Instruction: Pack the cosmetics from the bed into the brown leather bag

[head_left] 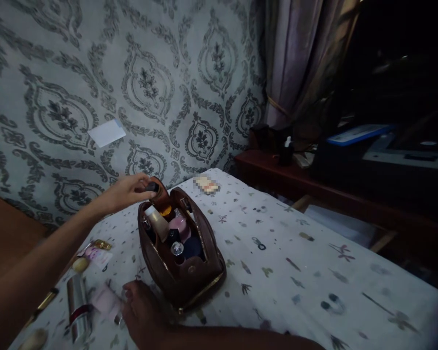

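Observation:
A brown zip-up cosmetic bag (200,291) stands on the cloth with its top spread. Inside it lie a beige tube (158,224), a pink round container (180,226), an orange-topped item (165,210), a clear faceted cap (177,249) and a dark blue round item (192,248). At the bag's far end, my left hand (129,192) is closed around a small dark rounded object (152,187), beside the bag's raised flap (159,193). My right hand (142,311) rests low in front of the bag, fingers loosely curled and apart, close to a pale pink tube (106,300).
Left of the bag lie a silver cylinder (78,306), a yellowish round item (80,264), a pink-and-white packet (99,256) and a gold item (102,244). A blurred card (206,184) lies at the cloth's far corner. A dark red shelf (248,163) stands right.

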Demonstrator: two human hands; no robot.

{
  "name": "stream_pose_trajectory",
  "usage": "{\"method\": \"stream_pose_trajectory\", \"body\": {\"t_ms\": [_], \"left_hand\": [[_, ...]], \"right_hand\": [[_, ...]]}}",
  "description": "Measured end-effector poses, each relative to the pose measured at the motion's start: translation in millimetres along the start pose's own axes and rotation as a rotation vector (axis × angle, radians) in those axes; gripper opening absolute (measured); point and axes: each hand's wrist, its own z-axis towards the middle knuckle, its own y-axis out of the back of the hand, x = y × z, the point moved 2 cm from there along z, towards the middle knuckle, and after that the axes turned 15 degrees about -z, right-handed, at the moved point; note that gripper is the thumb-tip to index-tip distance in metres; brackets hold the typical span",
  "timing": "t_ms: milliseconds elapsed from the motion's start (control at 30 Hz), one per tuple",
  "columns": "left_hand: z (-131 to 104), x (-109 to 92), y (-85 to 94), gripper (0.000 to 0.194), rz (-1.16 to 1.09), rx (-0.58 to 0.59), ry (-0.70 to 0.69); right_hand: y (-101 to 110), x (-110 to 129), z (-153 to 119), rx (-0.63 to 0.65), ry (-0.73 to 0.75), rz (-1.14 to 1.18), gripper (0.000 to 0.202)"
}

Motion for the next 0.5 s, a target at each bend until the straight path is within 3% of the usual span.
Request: {"method": "stream_pose_trajectory", "body": {"t_ms": [200,333,433,500], "left_hand": [[11.6,1.7,-16.9,0.034,-0.005,0.210,0.025],[6.2,-0.2,-21.4,0.033,-0.001,0.249,0.013],[-1.0,-2.3,-16.9,0.036,-0.015,0.247,-0.013],[-7.4,-4.7,-11.1,0.037,-0.020,0.221,-0.044]], "right_hand": [[-1.3,-4.1,3.2,-0.025,0.007,-0.018,0.039],[5.3,15.2,-2.0,-0.043,0.237,-0.102,0.029],[37.1,58.0,-11.6,-0.009,0.491,-0.097,0.024],[82.1,93.8,-13.6,-0.051,0.617,-0.075,0.024]]}}
